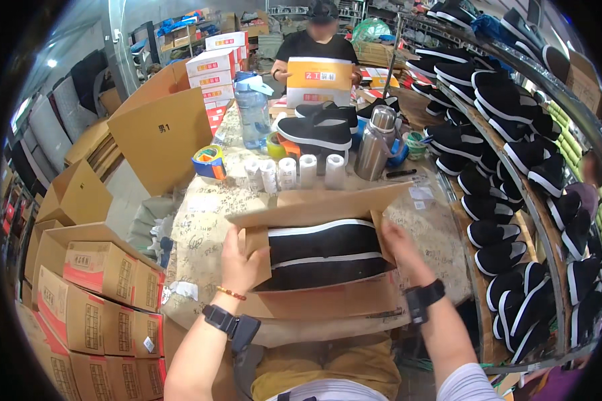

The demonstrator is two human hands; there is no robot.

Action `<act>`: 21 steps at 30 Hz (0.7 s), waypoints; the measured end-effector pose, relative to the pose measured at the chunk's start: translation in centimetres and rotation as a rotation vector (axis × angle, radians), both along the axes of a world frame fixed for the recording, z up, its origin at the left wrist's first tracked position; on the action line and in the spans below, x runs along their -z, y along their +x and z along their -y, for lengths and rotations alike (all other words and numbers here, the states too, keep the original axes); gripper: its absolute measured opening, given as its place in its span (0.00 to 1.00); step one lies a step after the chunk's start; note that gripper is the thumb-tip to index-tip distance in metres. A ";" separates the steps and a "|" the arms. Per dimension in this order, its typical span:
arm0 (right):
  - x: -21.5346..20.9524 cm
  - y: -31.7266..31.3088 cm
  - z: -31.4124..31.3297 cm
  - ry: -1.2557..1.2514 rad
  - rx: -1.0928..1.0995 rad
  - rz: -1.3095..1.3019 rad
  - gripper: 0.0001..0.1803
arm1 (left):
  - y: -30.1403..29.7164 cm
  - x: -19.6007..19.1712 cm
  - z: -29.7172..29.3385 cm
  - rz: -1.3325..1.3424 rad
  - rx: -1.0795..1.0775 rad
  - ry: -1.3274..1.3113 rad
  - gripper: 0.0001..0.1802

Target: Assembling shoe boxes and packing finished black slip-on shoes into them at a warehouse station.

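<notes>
Our left hand (pixel 241 259) has its thumb and fingers closed around the left end flap of a brown cardboard box (pixel 314 309). Our right hand (pixel 407 250) bends its fingers against the box's right end; we cannot tell whether they pinch it. Between our hands, in the middle of the worktable (pixel 438 230), the box lies with its top uncovered. Inside, black shoes (pixel 321 244) with white sole edges lie lengthwise. Just beyond stand five white rolls (pixel 308 172) in a row, with a steel flask (pixel 374 148) to their right and a blue-and-orange tape dispenser (pixel 209 163) to their left. Across the table, a co-worker (pixel 314 48) in black holds an orange-and-white carton (pixel 320 73). Black shoes fill a rack (pixel 515 170) on our right; printed boxes (pixel 87 314) are stacked on our left.
</notes>
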State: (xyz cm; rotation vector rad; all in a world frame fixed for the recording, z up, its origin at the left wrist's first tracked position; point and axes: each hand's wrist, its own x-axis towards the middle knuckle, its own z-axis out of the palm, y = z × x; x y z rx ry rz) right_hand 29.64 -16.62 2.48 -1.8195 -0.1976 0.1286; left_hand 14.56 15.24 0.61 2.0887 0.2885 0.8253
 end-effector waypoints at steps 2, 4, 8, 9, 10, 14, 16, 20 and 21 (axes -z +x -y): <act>-1.0 2.3 3.0 0.076 0.000 -0.295 0.27 | -1.3 -1.0 -2.0 0.054 0.085 0.260 0.26; -0.5 5.5 5.5 0.040 0.147 0.404 0.24 | -1.8 -0.9 -3.6 0.099 0.171 0.606 0.15; -6.0 1.6 1.0 -0.292 -0.348 0.580 0.40 | -2.3 -6.4 -4.7 -0.244 0.383 1.073 0.22; -6.1 0.2 -0.3 -0.613 -0.566 0.712 0.48 | -2.3 -7.0 -3.9 -0.254 0.381 1.074 0.22; -6.1 -0.7 -1.1 -0.939 -0.784 0.836 0.58 | -2.1 -7.5 -2.2 -0.382 0.438 0.994 0.32; -6.5 -0.5 -1.7 -1.041 -0.849 0.707 0.71 | -0.9 -7.9 4.1 -0.654 0.327 1.094 0.61; -6.0 -0.6 -1.9 -1.105 -0.787 0.798 0.64 | -0.7 -7.8 3.0 -0.639 0.409 0.988 0.60; -7.1 0.1 -1.2 -0.934 -0.897 0.652 0.57 | 0.0 -8.5 2.8 -0.645 0.503 0.849 0.58; -6.1 -0.4 -1.0 -0.883 -0.796 0.791 0.52 | -0.4 -7.8 3.0 -0.651 0.500 0.846 0.58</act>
